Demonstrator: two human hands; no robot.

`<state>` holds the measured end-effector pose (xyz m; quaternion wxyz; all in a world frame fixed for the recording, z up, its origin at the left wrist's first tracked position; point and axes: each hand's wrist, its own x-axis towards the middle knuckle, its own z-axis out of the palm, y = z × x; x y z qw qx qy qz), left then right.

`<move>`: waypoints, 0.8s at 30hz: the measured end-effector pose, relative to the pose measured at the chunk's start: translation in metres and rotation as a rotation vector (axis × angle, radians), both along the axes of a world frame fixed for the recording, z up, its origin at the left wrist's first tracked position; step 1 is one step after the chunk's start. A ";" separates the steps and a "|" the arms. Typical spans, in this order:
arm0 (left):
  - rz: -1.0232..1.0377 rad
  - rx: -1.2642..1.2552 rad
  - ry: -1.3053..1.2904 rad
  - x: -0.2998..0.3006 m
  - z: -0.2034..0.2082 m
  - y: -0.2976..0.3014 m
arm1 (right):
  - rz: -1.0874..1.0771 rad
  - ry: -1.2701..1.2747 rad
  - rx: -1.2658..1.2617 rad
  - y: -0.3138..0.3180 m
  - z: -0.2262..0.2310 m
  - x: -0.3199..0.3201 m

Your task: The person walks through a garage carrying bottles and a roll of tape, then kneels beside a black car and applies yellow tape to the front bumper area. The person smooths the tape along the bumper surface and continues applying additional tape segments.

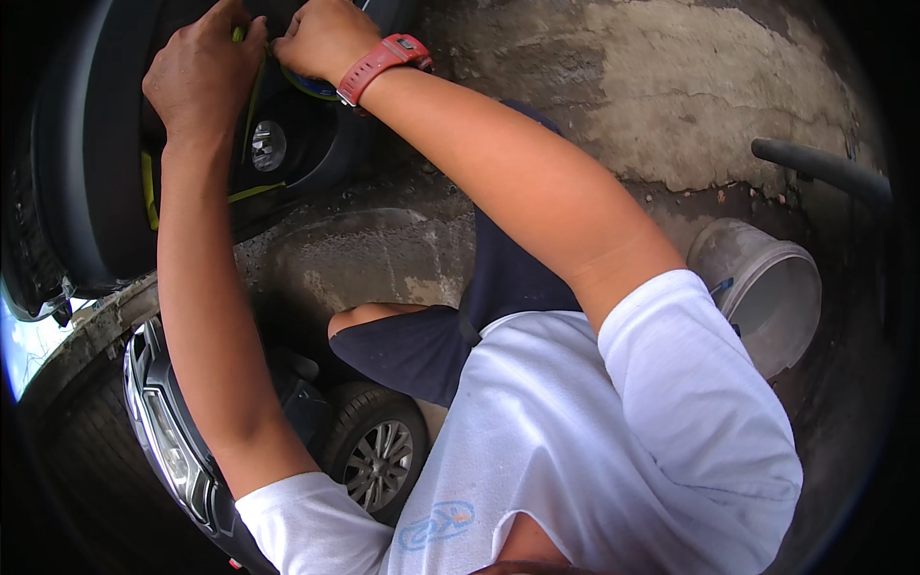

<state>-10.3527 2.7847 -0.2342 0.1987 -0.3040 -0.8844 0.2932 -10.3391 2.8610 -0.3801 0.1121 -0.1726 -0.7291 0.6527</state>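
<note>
Both arms reach up to a dark car bumper [105, 144] at the upper left. My left hand [203, 77] is closed, with a yellow-green tape strip [251, 120] at its thumb and fingertips. Close beside it on the right, my right hand [328, 40] is closed too, a red watch on its wrist. Under that hand shows part of a blue and yellow-green ring, apparently a roll of tape [311, 85]; the fingers' exact hold is partly hidden. The strip runs down beside a round fog lamp [268, 146]. More yellow-green tape [257, 192] edges the recess below the lamp.
A second dark car shows its headlight [172, 450] and front wheel [385, 455] at the lower left. On the right stands a whitish bucket [776, 297], near a dark hose or pipe end [815, 163]. The concrete ground [671, 96] is worn and partly wet.
</note>
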 end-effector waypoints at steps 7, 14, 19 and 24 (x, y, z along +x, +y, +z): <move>-0.024 0.027 -0.076 -0.007 0.011 -0.002 | 0.008 -0.002 -0.002 -0.001 -0.002 0.000; -0.077 -0.022 -0.090 -0.015 0.014 -0.003 | 0.113 -0.003 -0.014 0.004 0.002 0.001; -0.112 0.000 -0.081 -0.013 0.010 -0.004 | 0.070 0.020 -0.011 0.001 0.003 0.002; -0.017 -0.073 0.003 -0.001 -0.003 -0.012 | 0.203 -0.019 -0.045 0.003 0.001 -0.008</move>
